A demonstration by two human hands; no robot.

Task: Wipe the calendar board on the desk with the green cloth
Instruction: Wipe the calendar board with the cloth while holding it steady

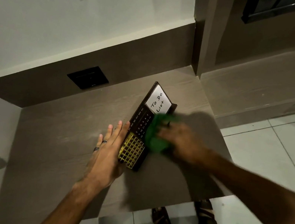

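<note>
The dark calendar board (141,120) lies flat on the wooden desk (62,148), slanted from near left to far right. It has a white "To Do List" panel at its far end, printed months and dates in the middle, and a yellow grid at the near end. My right hand (181,139), blurred, presses the bunched green cloth (156,135) onto the board's right middle part. My left hand (109,148) rests flat, fingers spread, along the board's left edge and near corner.
A black socket plate (88,77) sits in the brown back panel behind the desk. The desk's right and front edges drop to a pale tiled floor (283,146), where my feet (162,218) show. A second desk surface (265,77) runs to the right.
</note>
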